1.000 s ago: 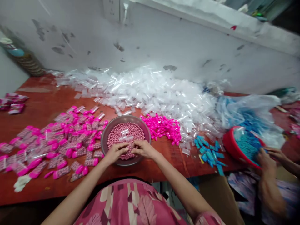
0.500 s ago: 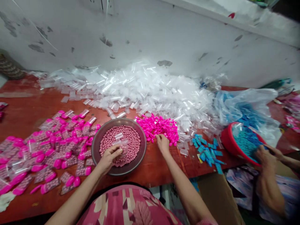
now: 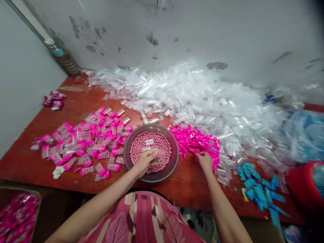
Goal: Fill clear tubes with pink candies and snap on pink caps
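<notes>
My left hand (image 3: 146, 162) is closed on a small clear container (image 3: 160, 156) with pink beads in it, over the round dark bowl (image 3: 174, 165) of pink beads (image 3: 140, 145). Another clear container (image 3: 149, 142) lies on the beads. At the near edge of the bright pink caps (image 3: 192, 136), my right hand (image 3: 205, 160) has its fingers pinched together; a pink cap seems to be at the fingertips. Filled containers with pink caps (image 3: 88, 138) are spread left of the bowl.
A long heap of clear containers (image 3: 182, 91) lies along the wall. Blue pieces (image 3: 260, 192) and a red tub (image 3: 300, 185) are at the right. Dark pink packets (image 3: 54, 99) lie far left, and a box of pink items (image 3: 17, 216) stands at lower left.
The view has swung left, showing the table's left end and the box; the co-worker's hands are out of view. My right hand remains at the pink caps, my left hand over the bowl.
</notes>
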`<action>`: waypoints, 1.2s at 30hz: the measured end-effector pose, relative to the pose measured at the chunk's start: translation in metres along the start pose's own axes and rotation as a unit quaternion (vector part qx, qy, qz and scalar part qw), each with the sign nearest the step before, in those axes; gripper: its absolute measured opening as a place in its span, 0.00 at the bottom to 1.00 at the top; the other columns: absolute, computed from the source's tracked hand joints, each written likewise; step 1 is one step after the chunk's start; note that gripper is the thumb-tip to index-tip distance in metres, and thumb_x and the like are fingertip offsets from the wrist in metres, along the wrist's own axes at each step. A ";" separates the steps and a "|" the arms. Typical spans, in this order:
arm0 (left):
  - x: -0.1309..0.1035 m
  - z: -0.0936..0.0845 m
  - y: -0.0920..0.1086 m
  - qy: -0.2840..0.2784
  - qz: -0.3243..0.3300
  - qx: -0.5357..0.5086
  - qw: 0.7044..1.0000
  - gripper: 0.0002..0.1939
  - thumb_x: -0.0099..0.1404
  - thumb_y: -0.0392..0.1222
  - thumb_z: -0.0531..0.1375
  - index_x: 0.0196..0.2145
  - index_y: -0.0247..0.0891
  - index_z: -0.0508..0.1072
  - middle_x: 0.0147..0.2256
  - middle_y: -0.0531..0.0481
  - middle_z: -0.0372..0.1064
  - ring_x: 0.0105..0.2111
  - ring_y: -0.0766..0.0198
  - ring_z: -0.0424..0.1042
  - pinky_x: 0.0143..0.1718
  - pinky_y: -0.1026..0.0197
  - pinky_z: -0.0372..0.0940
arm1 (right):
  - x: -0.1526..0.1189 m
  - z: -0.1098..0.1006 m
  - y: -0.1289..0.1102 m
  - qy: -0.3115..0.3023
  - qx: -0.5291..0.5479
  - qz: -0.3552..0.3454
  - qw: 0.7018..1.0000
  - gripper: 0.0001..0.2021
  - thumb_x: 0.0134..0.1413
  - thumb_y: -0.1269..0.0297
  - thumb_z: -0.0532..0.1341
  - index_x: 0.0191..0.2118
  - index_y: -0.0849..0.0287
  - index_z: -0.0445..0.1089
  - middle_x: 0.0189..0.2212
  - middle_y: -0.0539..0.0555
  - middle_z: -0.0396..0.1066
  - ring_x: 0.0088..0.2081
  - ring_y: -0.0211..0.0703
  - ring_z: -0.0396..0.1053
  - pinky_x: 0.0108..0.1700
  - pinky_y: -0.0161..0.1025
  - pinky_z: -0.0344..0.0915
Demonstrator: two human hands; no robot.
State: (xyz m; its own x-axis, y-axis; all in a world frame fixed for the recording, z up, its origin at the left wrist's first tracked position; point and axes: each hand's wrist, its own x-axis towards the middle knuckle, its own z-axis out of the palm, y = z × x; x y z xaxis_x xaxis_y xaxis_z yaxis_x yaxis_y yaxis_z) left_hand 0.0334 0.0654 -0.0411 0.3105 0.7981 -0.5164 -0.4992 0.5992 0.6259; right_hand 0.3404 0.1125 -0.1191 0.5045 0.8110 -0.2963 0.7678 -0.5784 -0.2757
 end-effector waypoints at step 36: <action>-0.091 -0.029 0.025 -0.007 0.296 0.377 0.878 0.13 0.59 0.42 0.53 0.39 0.36 0.72 0.37 0.47 0.71 0.38 0.62 0.68 0.40 0.64 0.60 | -0.204 -0.041 -0.145 -0.131 0.219 -0.535 0.805 0.13 0.52 0.63 0.55 0.44 0.56 0.63 0.38 0.55 0.67 0.40 0.42 0.64 0.42 0.39 0.61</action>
State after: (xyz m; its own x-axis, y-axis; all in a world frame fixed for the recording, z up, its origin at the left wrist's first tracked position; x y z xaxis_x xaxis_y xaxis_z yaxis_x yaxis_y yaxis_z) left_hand -0.0308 0.0058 0.0051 0.1894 0.9813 0.0330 0.0990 -0.0525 0.9937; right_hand 0.1425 0.0347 0.0185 -0.4991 0.8520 0.1582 0.4657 0.4176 -0.7802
